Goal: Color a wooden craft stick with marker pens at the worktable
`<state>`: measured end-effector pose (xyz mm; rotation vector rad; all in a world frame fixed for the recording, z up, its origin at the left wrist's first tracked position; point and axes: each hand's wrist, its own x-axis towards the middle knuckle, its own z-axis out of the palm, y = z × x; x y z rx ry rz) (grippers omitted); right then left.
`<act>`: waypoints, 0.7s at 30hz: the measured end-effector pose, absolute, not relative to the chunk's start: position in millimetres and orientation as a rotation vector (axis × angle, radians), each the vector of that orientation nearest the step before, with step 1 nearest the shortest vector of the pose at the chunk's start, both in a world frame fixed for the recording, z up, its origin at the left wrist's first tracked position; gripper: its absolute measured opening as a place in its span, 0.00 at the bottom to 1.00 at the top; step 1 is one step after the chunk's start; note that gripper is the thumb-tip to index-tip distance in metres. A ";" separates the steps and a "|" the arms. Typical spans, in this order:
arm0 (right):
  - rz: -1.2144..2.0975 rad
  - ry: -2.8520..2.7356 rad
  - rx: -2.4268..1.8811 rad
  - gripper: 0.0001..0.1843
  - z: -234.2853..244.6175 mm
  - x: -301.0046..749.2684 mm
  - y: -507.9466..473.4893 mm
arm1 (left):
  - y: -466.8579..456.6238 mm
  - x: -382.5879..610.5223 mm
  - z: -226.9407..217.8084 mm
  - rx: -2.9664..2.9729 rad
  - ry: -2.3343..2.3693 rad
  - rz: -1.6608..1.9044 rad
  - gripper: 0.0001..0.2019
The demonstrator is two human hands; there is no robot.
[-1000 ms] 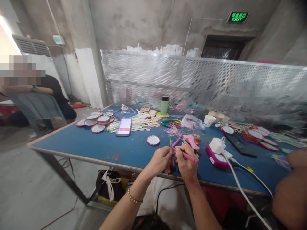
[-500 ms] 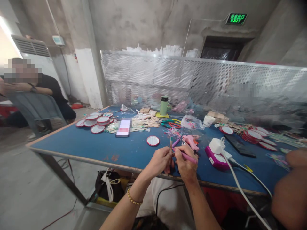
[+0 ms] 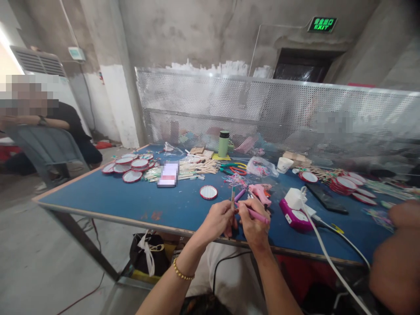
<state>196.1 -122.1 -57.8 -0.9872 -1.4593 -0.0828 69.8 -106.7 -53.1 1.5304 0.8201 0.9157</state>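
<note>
My left hand [image 3: 219, 218] is closed around a flat wooden stick [image 3: 232, 199] with a green tip, held upright at the table's near edge. In my right hand [image 3: 254, 232] is a pink-purple marker pen [image 3: 258, 215], gripped as for writing, its front end close to the stick. Fingers hide where pen and stick meet. Just beyond lies a purple pen-like piece [image 3: 240, 194], beside a pink glue gun [image 3: 261, 192]. A round white disc with a red rim [image 3: 208, 192] rests on the table in front of my left hand.
On the blue table [image 3: 108, 197] are stacked red-rimmed discs [image 3: 132, 176], a phone [image 3: 168, 175], wooden sticks [image 3: 193, 170], pliers [image 3: 231, 168], a green bottle [image 3: 224, 144] and a purple power strip [image 3: 295, 216] with cables. Another person's arm [image 3: 397, 249] reaches in at right.
The view has shifted very slightly. Both hands keep nearly the same pose, with the pen and the stick still held close together.
</note>
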 end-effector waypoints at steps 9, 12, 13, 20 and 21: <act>-0.109 -1.477 -0.990 0.13 -58.5 196.9 -120.6 | -105.7 70.0 -53.4 1.542 0.811 0.919 0.15; -0.072 -1.459 -1.013 0.13 -60.1 197.4 -121.1 | -106.2 69.9 -52.6 1.541 0.811 0.917 0.15; -0.064 -1.458 -1.017 0.13 -60.3 197.4 -121.2 | -106.5 69.8 -52.3 1.539 0.814 0.918 0.15; -0.040 -1.448 -0.998 0.13 -55.5 194.5 -121.8 | -106.1 69.3 -52.0 1.547 0.835 0.908 0.15; -0.036 -1.448 -0.993 0.13 -54.9 194.3 -122.1 | -105.9 69.2 -52.1 1.553 0.839 0.909 0.15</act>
